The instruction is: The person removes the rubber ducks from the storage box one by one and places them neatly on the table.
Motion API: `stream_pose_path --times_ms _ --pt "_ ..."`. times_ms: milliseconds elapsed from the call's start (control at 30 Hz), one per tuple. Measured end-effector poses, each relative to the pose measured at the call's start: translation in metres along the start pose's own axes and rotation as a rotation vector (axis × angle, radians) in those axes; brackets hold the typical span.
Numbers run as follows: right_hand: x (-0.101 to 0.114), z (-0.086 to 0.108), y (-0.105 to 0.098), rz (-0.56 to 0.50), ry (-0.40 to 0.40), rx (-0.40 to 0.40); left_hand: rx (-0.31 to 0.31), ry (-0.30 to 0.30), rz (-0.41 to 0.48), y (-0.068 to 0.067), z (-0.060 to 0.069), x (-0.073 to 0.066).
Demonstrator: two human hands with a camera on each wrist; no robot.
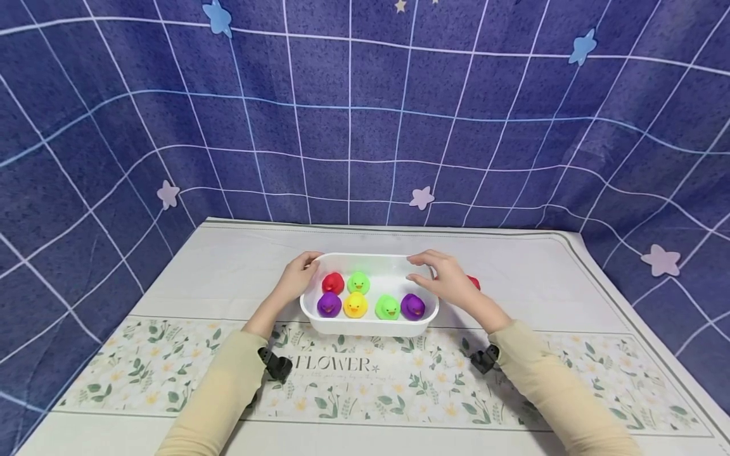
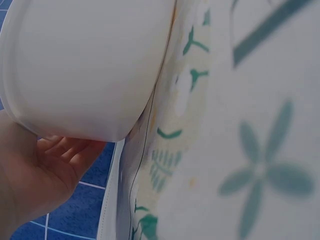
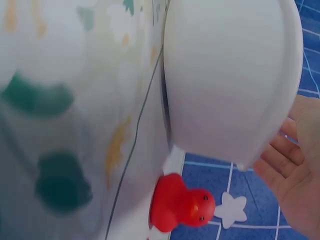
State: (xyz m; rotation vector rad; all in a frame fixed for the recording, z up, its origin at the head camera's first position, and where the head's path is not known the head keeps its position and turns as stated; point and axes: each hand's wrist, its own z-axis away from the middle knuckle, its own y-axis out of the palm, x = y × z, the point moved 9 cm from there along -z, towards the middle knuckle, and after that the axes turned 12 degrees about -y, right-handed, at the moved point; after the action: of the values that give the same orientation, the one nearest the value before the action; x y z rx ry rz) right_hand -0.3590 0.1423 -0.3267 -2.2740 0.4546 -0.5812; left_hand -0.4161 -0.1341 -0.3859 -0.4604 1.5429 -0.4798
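A white plastic tub [image 1: 365, 327] stands on the table with several small rubber ducks in it. They include a red duck [image 1: 333, 283], a yellow duck [image 1: 355, 305], a purple duck [image 1: 329, 304] and a green duck [image 1: 358, 283]. At the tub's left end my left hand [image 1: 298, 278] holds the rim, its fingers against the outer wall. My right hand [image 1: 447, 278] is at the right end, thumb and fingers spread apart above the rim, with no duck between them. Beyond that hand, outside the tub, lies another red duck [image 3: 180, 204], mostly hidden in the head view.
A white table cover [image 1: 239, 253] with a printed flower band [image 1: 188, 361] lies under the tub. Behind and at both sides hangs a blue gridded curtain [image 1: 365, 139] with star shapes. Each wrist carries a small black camera [image 1: 276, 365].
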Motion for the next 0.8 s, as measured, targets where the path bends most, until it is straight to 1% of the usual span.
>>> stream_pose_path --times_ms 200,533,633,800 --pt "0.002 -0.007 0.014 -0.015 0.028 0.047 -0.002 -0.007 -0.006 0.000 -0.002 0.002" --pt "0.013 -0.020 0.026 -0.021 -0.001 0.064 -0.001 -0.011 -0.002 0.000 -0.003 0.004" --pt "0.015 -0.024 0.031 -0.011 -0.013 0.071 -0.005 0.000 -0.007 0.000 -0.002 0.003" --pt "0.018 -0.030 0.037 -0.007 -0.015 0.085 -0.011 0.007 0.010 -0.001 -0.002 0.001"
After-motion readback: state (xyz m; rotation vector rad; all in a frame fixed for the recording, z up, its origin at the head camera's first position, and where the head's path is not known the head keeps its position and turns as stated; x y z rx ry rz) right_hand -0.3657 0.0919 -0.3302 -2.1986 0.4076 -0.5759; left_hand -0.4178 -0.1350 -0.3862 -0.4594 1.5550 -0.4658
